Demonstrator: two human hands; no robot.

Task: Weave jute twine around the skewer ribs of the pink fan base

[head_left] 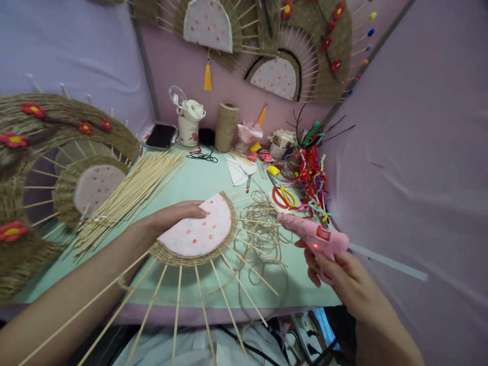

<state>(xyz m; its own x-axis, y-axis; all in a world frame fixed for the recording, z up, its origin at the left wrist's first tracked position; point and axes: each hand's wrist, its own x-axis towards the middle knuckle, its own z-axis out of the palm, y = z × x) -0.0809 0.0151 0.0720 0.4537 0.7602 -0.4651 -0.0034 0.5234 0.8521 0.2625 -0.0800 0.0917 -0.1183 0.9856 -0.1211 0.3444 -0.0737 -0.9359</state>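
The head view shows, as I stand looking on, a half-round fan frame [206,231] held above the front of the mint-covered table [208,175], its nearer sticks reaching past the edge over the person's lap. The left hand [179,213] pinches it by the straight side, thumb flat on the dotted fabric [194,239]; the fingers underneath are hidden. The right hand [343,277] is wrapped round the grip of a pink hot glue gun [312,234], a small orange light glowing on its body. The nozzle points left at the fan frame but stands apart from it.

As far as I can judge, the work is at an early-to-middle stage. The centre is covered in fabric, and a narrow twine band [171,259] is in place round the curved edge. Beyond that the bamboo sticks [177,305] are largely bare, with a loose strand trailing across some. The large fan [61,119] at the left has a broad outer band and red flowers, both absent here.

The straight side, the half-disc's long axis, runs from near left to far right. The curve faces the person and the right, the sticks radiating that way; loose twine [263,223] lies tangled beside them.
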